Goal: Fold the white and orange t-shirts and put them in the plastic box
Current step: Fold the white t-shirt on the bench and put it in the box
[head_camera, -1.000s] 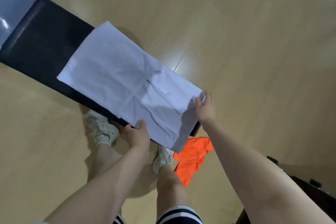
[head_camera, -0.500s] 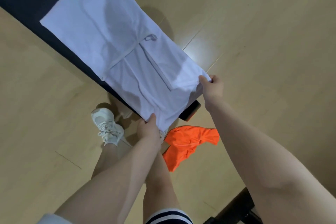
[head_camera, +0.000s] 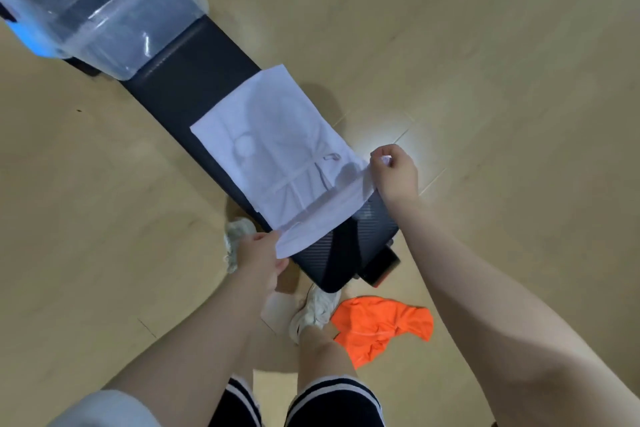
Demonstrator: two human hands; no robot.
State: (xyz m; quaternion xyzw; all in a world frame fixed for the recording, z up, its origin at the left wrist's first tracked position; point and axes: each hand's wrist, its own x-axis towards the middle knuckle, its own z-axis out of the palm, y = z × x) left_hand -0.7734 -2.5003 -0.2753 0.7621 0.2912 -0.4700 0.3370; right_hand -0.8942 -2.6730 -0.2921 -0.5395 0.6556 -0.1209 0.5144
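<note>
Both hands, left hand [head_camera: 261, 258] and right hand [head_camera: 394, 172], pinch white t-shirt [head_camera: 277, 156] near corners in their fingers, lifting hem off tabletop [head_camera: 194, 80] end to fold toward plastic box [head_camera: 100, 7]; orange t-shirt [head_camera: 381, 329] waits on floor [head_camera: 485, 45]

- I see the white t-shirt [head_camera: 277, 163]: thin, smooth, matt cloth.
- Beneath it, the bench [head_camera: 349, 253]: dark, ribbed, faintly shiny padding.
- Beyond it, the plastic box [head_camera: 104, 10]: clear, glossy.
- Nearer me, the orange t-shirt [head_camera: 381, 326]: crumpled cloth.
- The floor [head_camera: 485, 62]: pale, glossy wood.
</note>
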